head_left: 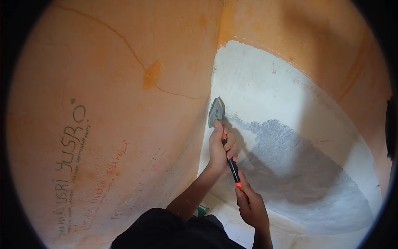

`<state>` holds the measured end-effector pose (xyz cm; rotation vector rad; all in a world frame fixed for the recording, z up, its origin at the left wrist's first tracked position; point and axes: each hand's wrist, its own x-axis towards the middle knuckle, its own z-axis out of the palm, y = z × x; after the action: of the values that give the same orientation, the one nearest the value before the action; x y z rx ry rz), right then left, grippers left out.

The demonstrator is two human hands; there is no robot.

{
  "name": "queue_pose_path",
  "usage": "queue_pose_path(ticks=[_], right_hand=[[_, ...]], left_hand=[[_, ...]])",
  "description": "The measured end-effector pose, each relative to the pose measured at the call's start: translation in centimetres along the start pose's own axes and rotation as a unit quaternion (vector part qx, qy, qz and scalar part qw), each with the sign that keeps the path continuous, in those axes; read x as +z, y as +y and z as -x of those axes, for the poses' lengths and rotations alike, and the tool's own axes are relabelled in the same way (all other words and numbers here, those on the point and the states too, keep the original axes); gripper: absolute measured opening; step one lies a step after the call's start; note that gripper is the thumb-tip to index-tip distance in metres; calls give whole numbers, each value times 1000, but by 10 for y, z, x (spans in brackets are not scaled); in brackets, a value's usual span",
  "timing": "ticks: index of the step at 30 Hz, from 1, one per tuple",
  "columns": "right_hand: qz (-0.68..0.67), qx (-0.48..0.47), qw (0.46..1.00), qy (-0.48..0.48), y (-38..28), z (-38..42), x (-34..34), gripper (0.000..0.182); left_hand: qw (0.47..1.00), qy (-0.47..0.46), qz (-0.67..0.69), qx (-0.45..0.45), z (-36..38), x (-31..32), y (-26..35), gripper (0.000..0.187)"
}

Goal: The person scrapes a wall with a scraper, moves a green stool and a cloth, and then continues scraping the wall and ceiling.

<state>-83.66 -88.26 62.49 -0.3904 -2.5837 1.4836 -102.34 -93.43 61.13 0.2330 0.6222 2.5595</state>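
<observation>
A scraper (216,113) with a grey metal head and a long black handle with orange bands is against the wall near the corner. My left hand (220,146) is wrapped round the upper handle, its thumb lying up against the base of the head. Lower down, my right hand (251,204) grips the handle's end, fingers closed near the orange band. The head overlaps the white wall patch (257,79) at its left edge. Right of the head, a rough grey area (286,162) of bared surface spreads down and to the right.
On the left stands an orange wall (103,54) with a crack, a darker stain (152,75) and handwriting (71,153) in green and red. It meets the patched wall at a corner. A dark object (391,128) stands at the right edge. White floor tiles (239,232) show below.
</observation>
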Motion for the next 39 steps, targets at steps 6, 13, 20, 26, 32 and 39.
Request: queue_pose_path(ticks=[6,13,20,26,32,39], right_hand=[[-7,8,999,-30,2,-4,-15,50],[-22,-2,999,-48,2,-11,-22,51],[-23,-5,998,-61,1,-16,-36,51],[-1,-22,998,-51,13,-13,-48,49],[-77,13,995,-67,25,-17,-42,51],[-233,100,967,2,69,38,7,59]], left_hand=[[999,-17,29,3,1,0,-3,46],[1000,25,-9,-2,-2,4,-3,46],[999,35,-14,22,-4,9,-3,45],[999,25,4,34,-8,7,-13,46],[997,62,-33,32,2,8,-16,44],[989,23,-131,-67,28,1,-42,44]])
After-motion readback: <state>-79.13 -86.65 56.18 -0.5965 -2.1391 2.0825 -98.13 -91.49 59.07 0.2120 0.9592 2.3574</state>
